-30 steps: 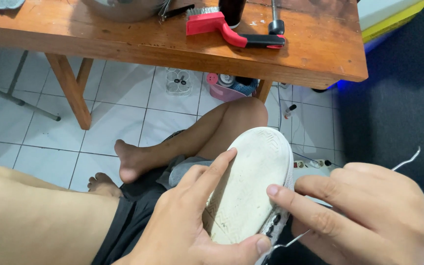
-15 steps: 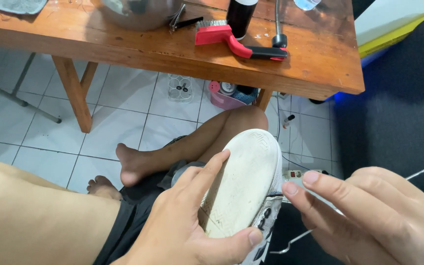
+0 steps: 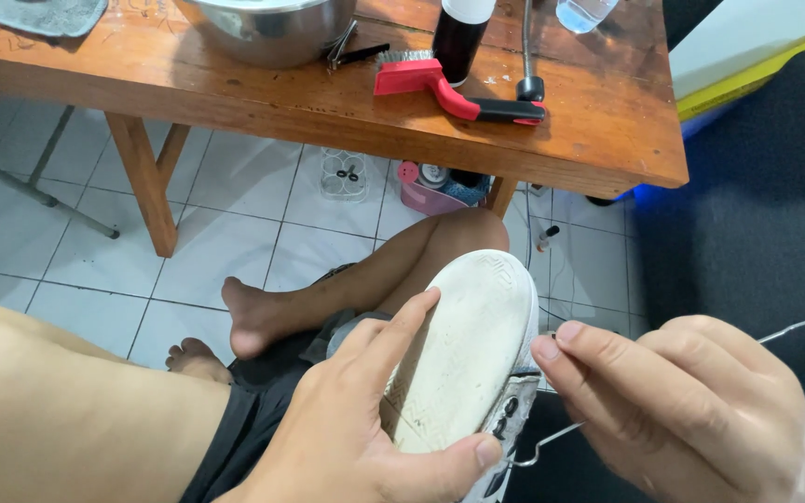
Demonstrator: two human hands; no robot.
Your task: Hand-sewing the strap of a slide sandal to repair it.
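Observation:
A white shoe [image 3: 463, 349] lies sole up over my lap, toe pointing away from me. My left hand [image 3: 356, 428] grips it, index finger stretched along the sole and thumb pressed under its near end. My right hand [image 3: 682, 405] is beside the shoe's right edge, fingers pinched on a thin metal wire tool [image 3: 794, 328] whose hooked end [image 3: 524, 458] sits by the shoe's side. My bare legs and feet [image 3: 253, 317] rest on the tiled floor below.
A wooden table [image 3: 607, 140] stands ahead with a metal bowl [image 3: 272, 28], a red brush [image 3: 449, 88], a dark bottle [image 3: 458, 37] and a grey cloth [image 3: 30, 14]. Under it sit a pink basket [image 3: 430, 191] and a clear container [image 3: 344, 175]. A dark seat [image 3: 757, 233] is at right.
The view has tilted down slightly, so the table sits lower in frame. My right hand has drawn back to the right from the shoe with the wire. The left hand's grip is unchanged.

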